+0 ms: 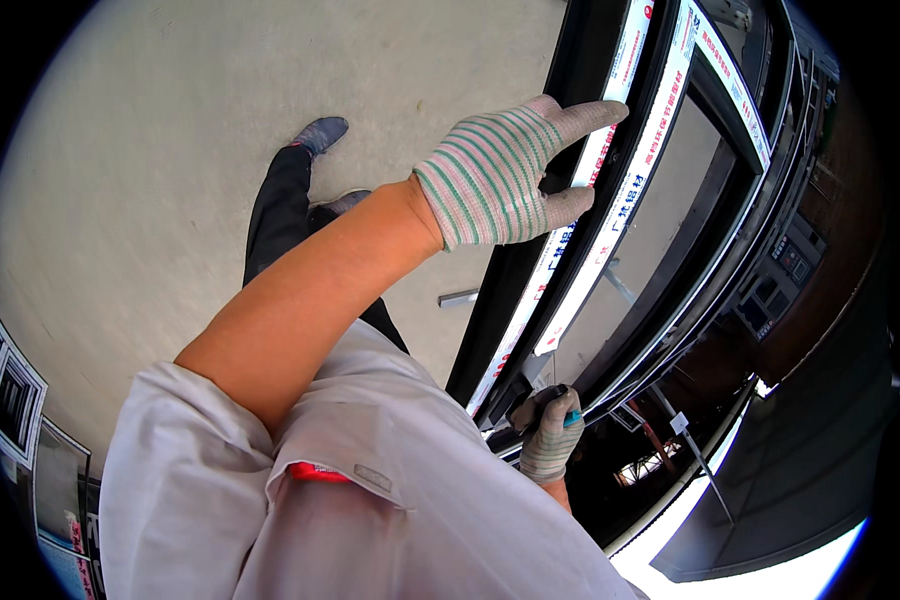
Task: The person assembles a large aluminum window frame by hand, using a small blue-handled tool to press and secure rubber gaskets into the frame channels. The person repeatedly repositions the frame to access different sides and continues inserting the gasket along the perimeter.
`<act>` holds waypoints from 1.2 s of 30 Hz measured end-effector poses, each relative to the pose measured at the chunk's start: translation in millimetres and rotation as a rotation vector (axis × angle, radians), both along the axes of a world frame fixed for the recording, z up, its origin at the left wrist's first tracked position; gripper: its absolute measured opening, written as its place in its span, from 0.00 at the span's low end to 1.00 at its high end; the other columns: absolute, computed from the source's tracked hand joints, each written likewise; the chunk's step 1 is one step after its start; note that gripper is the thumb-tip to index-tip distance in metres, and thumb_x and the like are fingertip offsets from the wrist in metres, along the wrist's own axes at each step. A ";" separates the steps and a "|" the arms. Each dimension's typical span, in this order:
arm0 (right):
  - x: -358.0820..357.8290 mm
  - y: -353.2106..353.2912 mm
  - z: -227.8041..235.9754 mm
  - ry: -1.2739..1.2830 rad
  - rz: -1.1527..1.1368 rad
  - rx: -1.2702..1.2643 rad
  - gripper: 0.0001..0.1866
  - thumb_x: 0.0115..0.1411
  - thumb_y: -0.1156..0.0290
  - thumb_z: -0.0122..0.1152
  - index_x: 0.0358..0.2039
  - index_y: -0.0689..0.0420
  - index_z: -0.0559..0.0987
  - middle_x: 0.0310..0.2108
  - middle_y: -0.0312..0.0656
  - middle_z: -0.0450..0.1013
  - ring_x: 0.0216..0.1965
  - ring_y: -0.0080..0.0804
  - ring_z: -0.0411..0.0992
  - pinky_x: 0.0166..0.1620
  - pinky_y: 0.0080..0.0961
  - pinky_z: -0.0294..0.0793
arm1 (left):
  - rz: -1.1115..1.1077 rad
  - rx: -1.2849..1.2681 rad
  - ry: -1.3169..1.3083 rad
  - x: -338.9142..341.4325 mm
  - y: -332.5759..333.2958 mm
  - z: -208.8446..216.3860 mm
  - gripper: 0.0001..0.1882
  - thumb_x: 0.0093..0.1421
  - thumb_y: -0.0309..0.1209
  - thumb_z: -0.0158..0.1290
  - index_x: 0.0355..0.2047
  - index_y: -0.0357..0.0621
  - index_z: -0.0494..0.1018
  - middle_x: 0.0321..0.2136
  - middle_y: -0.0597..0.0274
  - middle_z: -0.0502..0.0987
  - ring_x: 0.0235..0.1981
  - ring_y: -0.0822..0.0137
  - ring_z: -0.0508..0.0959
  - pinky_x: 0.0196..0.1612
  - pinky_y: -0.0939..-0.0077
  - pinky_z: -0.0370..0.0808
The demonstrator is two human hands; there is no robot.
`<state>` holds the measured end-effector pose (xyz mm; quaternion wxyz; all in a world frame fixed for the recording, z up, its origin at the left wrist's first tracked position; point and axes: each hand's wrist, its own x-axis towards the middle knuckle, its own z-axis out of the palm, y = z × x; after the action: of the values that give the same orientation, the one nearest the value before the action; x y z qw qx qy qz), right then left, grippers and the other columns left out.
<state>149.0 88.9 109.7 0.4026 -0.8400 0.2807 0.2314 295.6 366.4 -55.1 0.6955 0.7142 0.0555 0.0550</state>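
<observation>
A dark aluminium window frame [567, 185] with white protective film strips [660, 135] stands tilted across the right of the view. My left hand [505, 170], in a white knitted glove with green and pink stripes, reaches over to it. Thumb and forefinger are spread apart against the filmed profile; the other fingers are hidden. Lower down, by the frame's near corner, my right hand [548, 445] wears a matching glove. It is closed round a small black-and-teal tool [572, 418], mostly covered by the fingers, so its exact kind cannot be made out.
Pale concrete floor [170, 130] spreads to the left, where my shoe [322, 135] stands. A short metal piece [458, 298] lies on the floor near the frame. More framed windows [15, 400] lean at the far left. Behind the frame is a grey machine panel [792, 262].
</observation>
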 end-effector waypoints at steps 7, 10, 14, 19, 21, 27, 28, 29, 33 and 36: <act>3.8 2.9 2.0 0.022 0.037 -0.044 0.32 0.68 0.35 0.57 0.33 0.57 0.73 0.18 0.37 0.71 0.19 0.25 0.67 0.25 0.23 0.66 | -0.031 0.006 -0.010 0.7 -2.9 -10.6 0.40 0.59 0.44 0.64 0.71 0.63 0.64 0.44 0.51 0.78 0.44 0.53 0.81 0.48 0.59 0.81; 2.0 -0.3 1.1 0.011 0.027 -0.045 0.32 0.68 0.35 0.57 0.33 0.57 0.73 0.18 0.37 0.71 0.19 0.25 0.67 0.25 0.23 0.65 | -0.079 0.050 0.032 1.8 3.0 -5.6 0.40 0.59 0.44 0.63 0.71 0.63 0.64 0.44 0.52 0.79 0.44 0.53 0.81 0.47 0.59 0.81; -1.3 -0.7 1.1 0.006 0.003 -0.044 0.31 0.68 0.36 0.58 0.33 0.56 0.73 0.18 0.36 0.70 0.19 0.24 0.67 0.25 0.23 0.65 | -0.042 0.083 -0.005 1.6 -1.4 -8.1 0.39 0.60 0.44 0.63 0.71 0.62 0.64 0.43 0.53 0.80 0.42 0.53 0.82 0.46 0.61 0.82; 2.1 2.7 0.3 0.010 -0.023 -0.035 0.30 0.69 0.38 0.57 0.32 0.56 0.73 0.17 0.36 0.69 0.18 0.24 0.66 0.24 0.23 0.64 | -0.139 0.189 0.038 6.2 10.0 2.2 0.36 0.61 0.45 0.62 0.70 0.61 0.67 0.43 0.54 0.80 0.42 0.54 0.82 0.45 0.61 0.82; -0.1 1.5 0.6 -0.004 -0.023 -0.029 0.29 0.70 0.39 0.57 0.31 0.56 0.73 0.17 0.36 0.68 0.18 0.24 0.65 0.24 0.23 0.63 | -0.127 0.242 0.036 7.7 10.4 4.8 0.33 0.62 0.45 0.61 0.67 0.59 0.70 0.41 0.54 0.80 0.38 0.54 0.82 0.43 0.61 0.82; 0.9 3.4 1.5 -0.040 -0.009 -0.007 0.29 0.71 0.40 0.56 0.30 0.56 0.72 0.16 0.35 0.66 0.17 0.23 0.63 0.23 0.23 0.62 | -0.251 0.406 0.133 23.5 23.6 15.7 0.26 0.66 0.47 0.57 0.63 0.55 0.74 0.35 0.52 0.79 0.31 0.55 0.82 0.38 0.64 0.82; -1.0 3.4 1.3 -0.044 -0.019 -0.004 0.28 0.71 0.41 0.56 0.30 0.56 0.72 0.16 0.35 0.66 0.17 0.23 0.63 0.23 0.22 0.61 | -0.274 0.419 0.123 27.5 23.7 11.5 0.26 0.68 0.47 0.56 0.63 0.55 0.74 0.35 0.51 0.79 0.28 0.53 0.82 0.37 0.63 0.81; -1.6 4.8 2.0 -0.038 -0.022 -0.019 0.28 0.71 0.42 0.56 0.30 0.56 0.73 0.16 0.35 0.67 0.17 0.23 0.63 0.23 0.22 0.61 | -0.275 0.481 0.100 30.7 23.9 9.0 0.23 0.69 0.45 0.54 0.62 0.54 0.75 0.32 0.52 0.81 0.28 0.54 0.83 0.37 0.61 0.82; 2.1 6.8 3.4 -0.029 -0.027 -0.061 0.29 0.72 0.42 0.56 0.30 0.58 0.74 0.16 0.35 0.68 0.17 0.22 0.62 0.23 0.21 0.59 | -0.441 0.606 0.113 56.3 36.7 4.0 0.16 0.74 0.40 0.48 0.58 0.58 0.76 0.29 0.49 0.84 0.26 0.53 0.84 0.34 0.60 0.83; 2.9 7.3 1.9 -0.045 -0.035 -0.061 0.29 0.71 0.42 0.57 0.30 0.58 0.74 0.15 0.35 0.67 0.16 0.21 0.62 0.23 0.21 0.59 | -0.510 0.760 0.054 70.5 40.1 7.8 0.16 0.74 0.39 0.47 0.57 0.53 0.75 0.29 0.52 0.84 0.27 0.54 0.85 0.35 0.61 0.84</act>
<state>151.9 96.1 111.6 0.3868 -0.8519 0.2931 0.1968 366.2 406.6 -47.3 0.3738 0.9107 -0.1283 -0.1202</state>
